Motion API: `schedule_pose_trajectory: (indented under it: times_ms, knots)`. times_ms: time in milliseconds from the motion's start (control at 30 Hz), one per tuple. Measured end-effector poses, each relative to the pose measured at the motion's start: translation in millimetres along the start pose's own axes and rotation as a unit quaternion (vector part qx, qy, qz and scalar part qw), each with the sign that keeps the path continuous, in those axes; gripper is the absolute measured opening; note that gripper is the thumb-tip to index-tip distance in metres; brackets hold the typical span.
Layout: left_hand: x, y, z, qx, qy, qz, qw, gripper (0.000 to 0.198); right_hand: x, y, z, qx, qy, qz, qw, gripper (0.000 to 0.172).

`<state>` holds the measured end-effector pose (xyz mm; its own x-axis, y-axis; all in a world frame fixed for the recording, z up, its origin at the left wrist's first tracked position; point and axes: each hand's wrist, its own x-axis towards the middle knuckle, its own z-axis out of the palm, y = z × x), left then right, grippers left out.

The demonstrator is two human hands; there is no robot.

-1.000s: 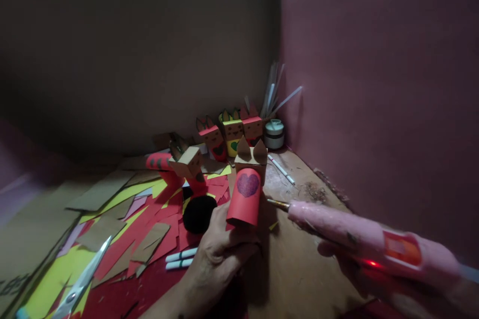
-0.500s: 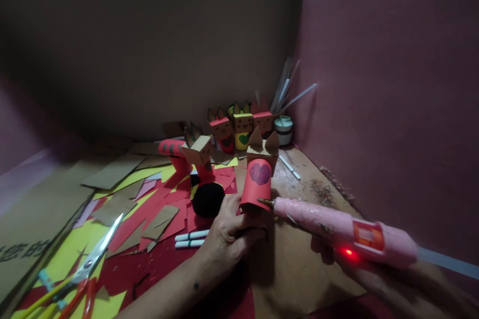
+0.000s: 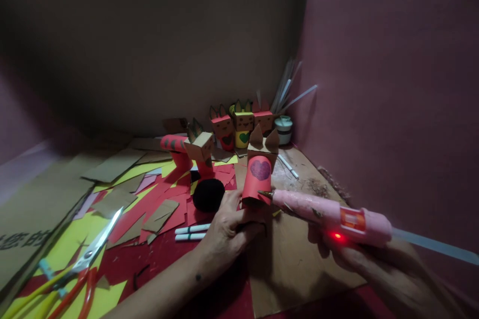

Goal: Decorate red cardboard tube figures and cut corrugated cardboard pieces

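Note:
My left hand [image 3: 226,229] is closed round the base of a red paper tube figure [image 3: 257,179] with a purple heart on its front and a brown eared cardboard head. It holds the figure upright over a brown cardboard sheet [image 3: 295,269]. My right hand [image 3: 359,264] grips a pink glue gun [image 3: 329,215] with a red light lit on its body. The gun's metal nozzle touches the figure's lower right side.
Red, yellow and brown paper scraps [image 3: 149,204] cover the floor to the left, with scissors [image 3: 80,264] near the front left. Two white markers [image 3: 190,232] and a black pompom [image 3: 208,194] lie by my left hand. Finished paper figures [image 3: 241,127], a small jar [image 3: 283,129] and glue sticks stand in the corner.
The glue gun has moved left until its nozzle reached the red figure's lower side. The view has shifted, so the scissors and scraps show more.

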<state>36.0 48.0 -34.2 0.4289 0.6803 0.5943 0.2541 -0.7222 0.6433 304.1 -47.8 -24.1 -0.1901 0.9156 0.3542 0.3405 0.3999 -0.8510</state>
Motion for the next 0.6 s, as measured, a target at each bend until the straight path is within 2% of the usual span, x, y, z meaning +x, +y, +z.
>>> schedule_pose_trajectory:
  times_ms: [67,167,333,600]
  knots:
    - [-1,-2,1.4,0.003,-0.002,-0.005,1.000,0.016,22,-23,-1,0.010,0.009,0.000,1.000,0.041]
    - [-2,-2,1.9,0.007,0.000,-0.004,1.000,0.015,29,-41,0,-0.009,0.010,0.029,0.999,0.036]
    - [-2,-2,3.2,0.009,0.010,0.002,1.000,0.014,20,-38,3,-0.014,0.024,0.049,0.998,0.034]
    - [0,0,1.9,0.027,-0.005,-0.009,1.000,0.016,22,-41,-1,-0.031,0.020,-0.015,0.999,0.034]
